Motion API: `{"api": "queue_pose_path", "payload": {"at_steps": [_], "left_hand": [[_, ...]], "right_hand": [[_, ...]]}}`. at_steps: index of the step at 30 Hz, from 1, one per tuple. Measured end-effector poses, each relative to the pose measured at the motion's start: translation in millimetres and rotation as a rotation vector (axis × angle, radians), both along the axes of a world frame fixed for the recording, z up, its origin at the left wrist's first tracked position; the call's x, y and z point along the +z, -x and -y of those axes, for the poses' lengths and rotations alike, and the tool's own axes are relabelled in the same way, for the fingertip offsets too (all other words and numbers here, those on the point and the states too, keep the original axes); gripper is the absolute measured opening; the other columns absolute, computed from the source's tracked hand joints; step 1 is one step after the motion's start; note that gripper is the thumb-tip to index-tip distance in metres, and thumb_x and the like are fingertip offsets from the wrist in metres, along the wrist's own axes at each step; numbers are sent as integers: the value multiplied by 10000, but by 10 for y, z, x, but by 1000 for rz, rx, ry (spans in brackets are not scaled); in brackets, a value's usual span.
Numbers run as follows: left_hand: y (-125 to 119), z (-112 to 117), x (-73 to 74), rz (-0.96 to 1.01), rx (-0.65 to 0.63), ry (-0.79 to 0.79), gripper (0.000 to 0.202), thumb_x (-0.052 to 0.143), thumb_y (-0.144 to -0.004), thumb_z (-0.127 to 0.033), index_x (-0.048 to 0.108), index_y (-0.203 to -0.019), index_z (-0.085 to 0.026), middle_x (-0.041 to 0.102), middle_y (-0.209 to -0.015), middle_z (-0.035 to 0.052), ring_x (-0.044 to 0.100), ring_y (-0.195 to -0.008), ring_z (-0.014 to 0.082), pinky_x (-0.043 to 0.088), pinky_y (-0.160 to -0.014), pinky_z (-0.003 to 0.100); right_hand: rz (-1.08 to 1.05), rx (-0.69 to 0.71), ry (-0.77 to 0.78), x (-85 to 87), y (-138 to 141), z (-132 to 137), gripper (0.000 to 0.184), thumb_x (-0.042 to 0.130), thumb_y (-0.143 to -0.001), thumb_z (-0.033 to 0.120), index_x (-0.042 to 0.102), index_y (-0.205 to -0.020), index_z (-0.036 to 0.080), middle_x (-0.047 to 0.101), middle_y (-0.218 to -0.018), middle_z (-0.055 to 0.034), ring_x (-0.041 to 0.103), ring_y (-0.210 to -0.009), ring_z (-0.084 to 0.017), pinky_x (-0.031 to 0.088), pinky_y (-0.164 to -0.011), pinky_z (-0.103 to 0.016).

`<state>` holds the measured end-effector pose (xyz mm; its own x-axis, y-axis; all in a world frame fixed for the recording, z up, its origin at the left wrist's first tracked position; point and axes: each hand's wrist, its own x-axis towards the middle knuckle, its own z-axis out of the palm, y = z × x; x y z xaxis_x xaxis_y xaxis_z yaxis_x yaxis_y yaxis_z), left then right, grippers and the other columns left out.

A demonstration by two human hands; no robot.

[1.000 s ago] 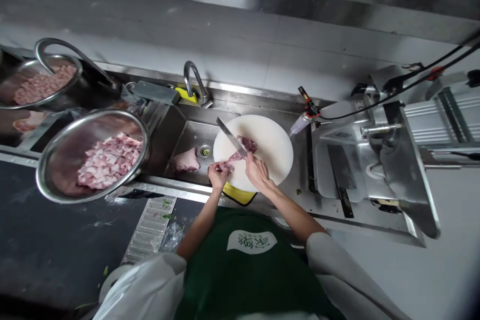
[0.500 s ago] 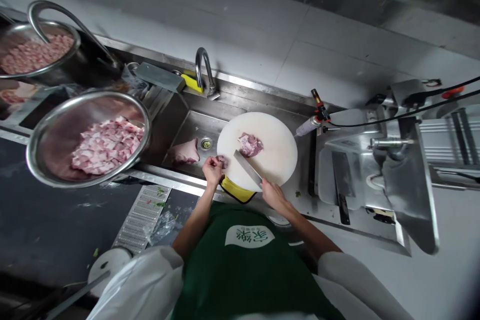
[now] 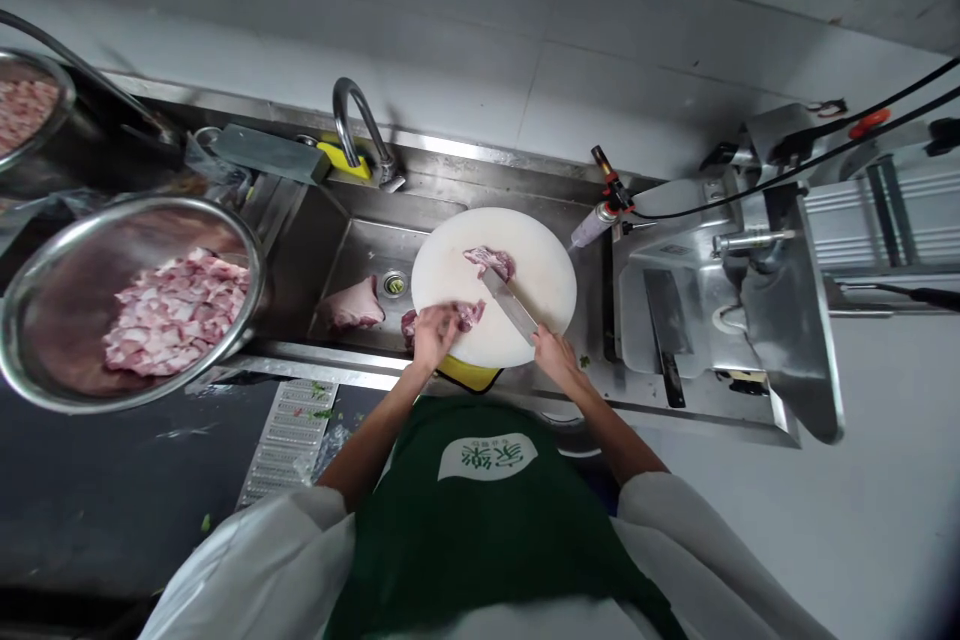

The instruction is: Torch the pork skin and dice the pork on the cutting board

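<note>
A round white cutting board lies over the right part of a steel sink. My left hand is closed on a strip of raw meat at the board's near left edge. My right hand grips the handle of a knife whose blade points up and left across the board. A second piece of meat lies near the board's middle, just beyond the blade tip.
A larger meat piece lies in the sink beside the drain. A steel bowl of diced meat sits at left, another bowl behind it. A faucet, a blowtorch and a steel slicing machine stand nearby.
My left hand shifted right onto the board with a strip of meat in it. The knife swung up so its tip sits next to the middle piece. The view drifted left.
</note>
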<state>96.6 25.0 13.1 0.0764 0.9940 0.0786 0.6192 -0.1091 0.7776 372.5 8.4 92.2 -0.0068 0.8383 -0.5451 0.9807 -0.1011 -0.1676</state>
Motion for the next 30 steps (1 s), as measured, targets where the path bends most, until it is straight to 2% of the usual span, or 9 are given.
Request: {"api": "queue_pose_path", "payload": {"at_steps": [1, 3, 5, 8, 9, 13, 19, 23, 30], "left_hand": [[-3, -108, 15, -17, 0, 13, 312, 613, -862, -220, 745, -1145, -214, 676, -1281, 139, 556, -1267, 334, 410, -1112, 504], [-31, -343, 49, -61, -127, 100, 358, 661, -777, -171, 761, -1117, -222, 677, -1265, 136, 558, -1249, 341, 439, -1084, 487], [-72, -531, 72, -61, -254, 235, 266, 684, -724, -143, 776, -963, -219, 720, -1074, 122, 631, -1078, 304, 494, -998, 427], [-119, -648, 80, 172, -177, 400, 29, 712, -737, -212, 711, -761, -195, 676, -740, 75, 629, -707, 214, 530, -724, 332], [-121, -648, 78, 261, -130, 427, 74, 710, -762, -262, 697, -764, -189, 659, -693, 61, 601, -624, 192, 508, -635, 310], [-21, -527, 68, 431, 56, 435, 265, 730, -779, -425, 690, -851, -173, 640, -632, 32, 519, -468, 141, 394, -455, 251], [249, -122, 11, 356, 357, 350, 264, 816, -652, -364, 705, -805, -180, 612, -585, -5, 533, -509, 139, 407, -499, 237], [236, 103, -53, 389, 508, 287, 298, 811, -647, -330, 681, -875, -190, 610, -633, -21, 538, -540, 130, 423, -540, 236], [92, 322, -188, 733, 623, 371, 401, 786, -636, -314, 532, -930, -216, 593, -661, -60, 494, -481, 98, 399, -491, 220]], "right_hand": [[0, -9, 7, -6, -7, 10, 304, 359, -1108, 259, 569, -1292, 140, 739, -1121, -150, 708, -1061, -287, 473, -872, -335], [-7, -15, 13, -18, -2, 17, 315, 350, -1104, 244, 567, -1305, 137, 738, -1115, -153, 708, -1062, -299, 484, -890, -357], [-18, -6, 9, -24, 15, 18, 313, 346, -1099, 223, 567, -1302, 131, 743, -1110, -156, 713, -1049, -295, 488, -891, -356], [-21, 4, -8, -24, 36, 31, 283, 357, -1099, 209, 573, -1265, 128, 753, -1094, -152, 720, -1022, -274, 481, -871, -326], [-26, 8, -19, -24, 37, 37, 274, 362, -1101, 210, 572, -1258, 127, 754, -1094, -153, 721, -1017, -269, 477, -864, -317], [-51, 10, -52, -23, 12, 46, 269, 366, -1105, 213, 570, -1255, 124, 752, -1098, -160, 723, -1003, -266, 468, -849, -307], [-4, 19, -1, 51, 50, 17, 323, 336, -1093, 209, 582, -1279, 114, 752, -1103, -163, 722, -1025, -280, 484, -851, -328], [-13, 36, -12, 157, 307, 20, 369, 320, -1083, 181, 540, -1368, 100, 754, -1099, -180, 724, -1036, -294, 494, -865, -347], [-89, 100, 2, 177, 947, -35, 365, 336, -1080, 194, 524, -1387, 133, 757, -1130, -167, 728, -1065, -298, 509, -924, -364]]}}
